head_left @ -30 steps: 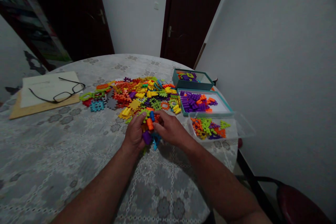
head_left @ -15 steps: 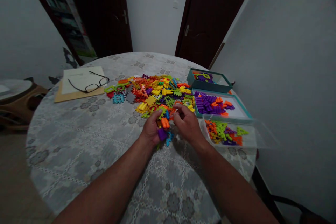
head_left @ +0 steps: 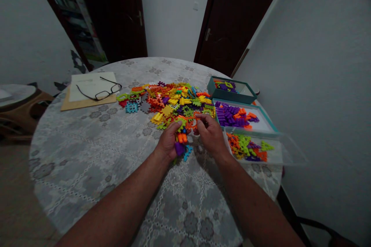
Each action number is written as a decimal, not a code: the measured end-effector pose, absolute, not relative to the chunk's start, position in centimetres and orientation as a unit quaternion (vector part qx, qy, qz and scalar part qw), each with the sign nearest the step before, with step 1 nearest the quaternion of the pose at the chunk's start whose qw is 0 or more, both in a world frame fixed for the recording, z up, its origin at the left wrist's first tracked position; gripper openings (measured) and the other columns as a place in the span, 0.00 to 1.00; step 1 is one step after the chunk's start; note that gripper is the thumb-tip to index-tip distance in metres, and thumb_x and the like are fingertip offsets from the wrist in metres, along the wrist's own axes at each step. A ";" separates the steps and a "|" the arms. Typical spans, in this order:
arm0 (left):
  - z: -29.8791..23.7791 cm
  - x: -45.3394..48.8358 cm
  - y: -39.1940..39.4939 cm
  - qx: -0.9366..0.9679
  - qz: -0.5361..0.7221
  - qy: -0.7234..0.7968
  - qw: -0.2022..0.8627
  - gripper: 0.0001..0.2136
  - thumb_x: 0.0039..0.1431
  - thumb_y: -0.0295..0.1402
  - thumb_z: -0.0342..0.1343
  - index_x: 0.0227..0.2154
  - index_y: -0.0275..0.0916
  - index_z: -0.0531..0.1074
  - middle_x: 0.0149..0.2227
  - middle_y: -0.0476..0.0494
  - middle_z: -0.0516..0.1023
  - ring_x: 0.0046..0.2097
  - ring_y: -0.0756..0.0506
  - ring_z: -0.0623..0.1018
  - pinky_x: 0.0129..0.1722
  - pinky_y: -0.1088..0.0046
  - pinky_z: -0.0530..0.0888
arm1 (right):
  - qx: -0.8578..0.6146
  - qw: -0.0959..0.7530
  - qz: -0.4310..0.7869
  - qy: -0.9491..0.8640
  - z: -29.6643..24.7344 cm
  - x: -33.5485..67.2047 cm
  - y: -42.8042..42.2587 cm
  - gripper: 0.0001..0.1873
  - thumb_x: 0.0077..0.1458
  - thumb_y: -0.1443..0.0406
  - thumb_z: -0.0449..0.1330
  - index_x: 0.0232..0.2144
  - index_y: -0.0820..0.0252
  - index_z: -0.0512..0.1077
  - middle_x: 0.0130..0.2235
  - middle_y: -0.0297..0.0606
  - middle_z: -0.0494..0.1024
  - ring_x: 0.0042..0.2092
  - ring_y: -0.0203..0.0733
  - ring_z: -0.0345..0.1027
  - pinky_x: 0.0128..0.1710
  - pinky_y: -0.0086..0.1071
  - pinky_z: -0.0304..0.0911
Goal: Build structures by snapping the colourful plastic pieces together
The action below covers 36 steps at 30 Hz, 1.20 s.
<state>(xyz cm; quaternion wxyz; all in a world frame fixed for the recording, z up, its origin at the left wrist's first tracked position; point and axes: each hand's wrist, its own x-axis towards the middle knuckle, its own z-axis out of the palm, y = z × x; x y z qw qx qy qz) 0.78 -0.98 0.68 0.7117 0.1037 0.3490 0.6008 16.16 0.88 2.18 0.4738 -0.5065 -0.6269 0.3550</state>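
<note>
My left hand point(head_left: 169, 141) is wrapped round a cluster of plastic building pieces, with a purple piece point(head_left: 179, 148), an orange piece point(head_left: 182, 137) and a light-blue piece point(head_left: 188, 152) showing. Its thumb lies by a lime-green piece point(head_left: 181, 124) at the top. Close by on the right, my right hand point(head_left: 211, 135) pinches an orange openwork building piece point(head_left: 191, 122) between thumb and fingers. Whether that piece touches the cluster I cannot tell. Just beyond both hands spreads a heap of mixed building pieces point(head_left: 167, 110).
To the right stand a teal-edged box point(head_left: 232, 94) with pieces, a tray point(head_left: 268, 119) of purple and orange pieces, and a clear plastic container point(head_left: 276, 154) with flat pieces. Glasses point(head_left: 102, 94) rest on paper point(head_left: 81, 92) at the left of the round table point(head_left: 87, 154).
My right hand has shifted slightly right, and the orange openwork piece now shows more plainly at its fingertips. My left hand keeps hold of the cluster, nearly still.
</note>
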 end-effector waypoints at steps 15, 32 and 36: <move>0.4 0.6 -0.8 0.144 0.630 0.359 0.673 0.18 0.50 0.31 0.74 0.40 0.38 0.73 0.29 0.50 0.79 0.26 0.48 0.80 0.20 0.78 0.74 | -0.483 0.420 0.346 -0.686 3.1 17.1 1.0 0.14 0.66 0.56 0.58 0.48 0.54 0.77 0.37 0.34 0.81 0.34 0.41 0.75 0.35 0.33 0.70; -0.4 0.6 -0.7 0.186 0.611 0.393 0.662 0.21 0.52 0.37 0.75 0.44 0.42 0.72 0.31 0.52 0.77 0.28 0.47 0.83 0.18 0.78 0.75 | -0.644 0.369 0.180 -0.645 5.7 31.8 3.9 0.17 0.61 0.54 0.59 0.41 0.58 0.80 0.38 0.40 0.83 0.39 0.47 0.77 0.40 0.37 0.70; -0.4 0.5 -0.6 0.180 0.612 0.396 0.661 0.20 0.53 0.38 0.74 0.44 0.41 0.72 0.32 0.50 0.79 0.29 0.47 0.83 0.19 0.79 0.75 | -0.649 0.348 0.176 -0.654 4.7 32.8 4.6 0.18 0.61 0.53 0.59 0.43 0.58 0.82 0.41 0.42 0.85 0.43 0.49 0.79 0.45 0.39 0.72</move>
